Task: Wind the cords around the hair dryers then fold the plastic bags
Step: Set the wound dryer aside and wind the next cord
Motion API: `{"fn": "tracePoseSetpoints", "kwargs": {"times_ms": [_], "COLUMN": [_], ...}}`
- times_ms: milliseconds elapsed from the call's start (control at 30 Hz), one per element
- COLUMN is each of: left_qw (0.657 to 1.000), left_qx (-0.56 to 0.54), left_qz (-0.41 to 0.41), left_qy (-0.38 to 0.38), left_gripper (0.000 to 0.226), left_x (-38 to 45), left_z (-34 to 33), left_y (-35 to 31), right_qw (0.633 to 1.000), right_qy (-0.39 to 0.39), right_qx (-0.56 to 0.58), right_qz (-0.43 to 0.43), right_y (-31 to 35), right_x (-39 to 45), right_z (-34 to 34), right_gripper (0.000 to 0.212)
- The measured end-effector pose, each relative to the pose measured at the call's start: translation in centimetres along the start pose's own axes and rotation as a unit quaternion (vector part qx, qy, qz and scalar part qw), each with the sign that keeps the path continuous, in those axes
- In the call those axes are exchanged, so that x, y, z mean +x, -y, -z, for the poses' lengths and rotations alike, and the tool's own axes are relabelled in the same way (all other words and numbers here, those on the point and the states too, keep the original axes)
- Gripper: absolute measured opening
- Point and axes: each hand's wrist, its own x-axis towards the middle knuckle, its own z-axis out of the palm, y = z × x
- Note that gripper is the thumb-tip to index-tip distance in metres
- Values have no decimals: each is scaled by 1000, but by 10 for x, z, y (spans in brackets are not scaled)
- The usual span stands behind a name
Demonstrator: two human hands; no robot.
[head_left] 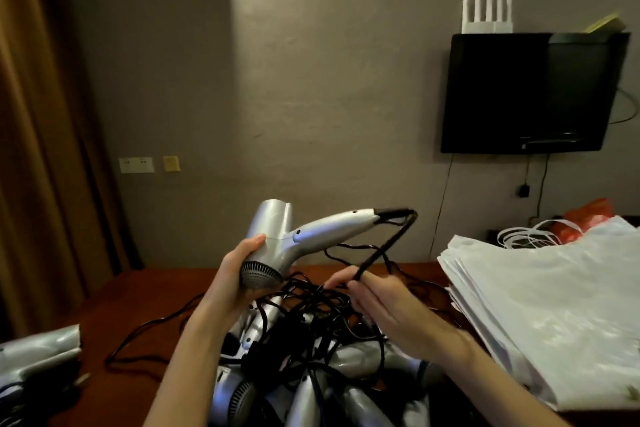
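Left hand (239, 270) grip clamped on silver plastic hair dryer (294, 239) raised over dark wooden tabletop (104, 305), right hand (384, 308) pinching its black cord (384, 250); risk: cord runs into tangled dryer pile (311, 357), snagging when wound.

Dark red-brown table (145, 291) runs across lower part of view, w/ a heap of silver hair dryers (311, 388) piled at centre-front, their black cords (311, 305) tangled on top & one cord loop (138, 340) trailing out left over the bare wood. At far left edge lie a couple more silver dryers (38, 354), apart from the heap; on the right sits a thick stack of white plastic bags (554, 305), w/ white handles (530, 236) & something orange-red (585, 215) just behind it, too blurred to tell what.
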Motion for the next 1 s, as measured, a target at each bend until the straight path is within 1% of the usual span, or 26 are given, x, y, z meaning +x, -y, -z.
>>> {"fn": "tracePoseSetpoints", "kwargs": {"times_ms": [33,67,100,133,167,233,300,333,400,467,567,667,700,767,833,867,933,1000], "left_qw": [1000,999,999,998,997,996,990,986,979,974,969,972,973,978,982,983,985,988], "left_qx": [13,28,43,57,67,93,124,137,141,128,117,91,84,70,53,42,36,43], "left_qz": [5,14,25,33,31,0,-63,-94,-137,-163,-174,-163,-153,-127,-115,-113,-112,-105], "left_qy": [10,16,19,17,11,-6,-18,-22,-52,-90,-128,-144,-149,-149,-144,-140,-126,-108], "left_gripper": [33,41,47,51,56,68,69,68,63,59,61,62,63,64,62,62,69,76], "left_x": [-2,-6,-9,-11,-14,-17,-20,-21,-21,-20,-16,-8,-4,4,9,11,14,16], "left_z": [2,4,7,11,14,19,19,18,15,13,12,15,16,18,19,19,23,25], "left_y": [-4,-8,-12,-15,-17,-17,-15,-13,-5,1,6,10,11,14,16,16,16,16], "right_qw": [998,994,987,980,974,960,946,940,922,917,936,962,969,985,995,997,994,993], "right_qy": [44,70,98,130,163,204,194,172,104,28,-26,-80,-85,-70,-58,-60,-75,-87], "right_qx": [-50,-83,-108,-121,-126,-149,-195,-233,-332,-369,-328,-259,-231,-152,-72,-31,40,35], "right_qz": [-10,-31,-63,-86,-93,-120,-169,-181,-167,-153,-123,-46,-38,-48,-45,-47,-70,-75], "right_y": [-3,0,2,6,9,11,13,16,24,26,18,5,0,-12,-25,-31,-34,-38], "right_x": [3,10,17,25,34,52,70,76,81,77,59,40,36,28,21,18,17,18], "right_z": [8,21,32,45,56,70,78,79,73,61,38,21,17,6,-3,-6,-6,0], "right_gripper": [25,22,19,21,26,24,32,33,28,24,25,40,45,53,56,55,47,35]}}
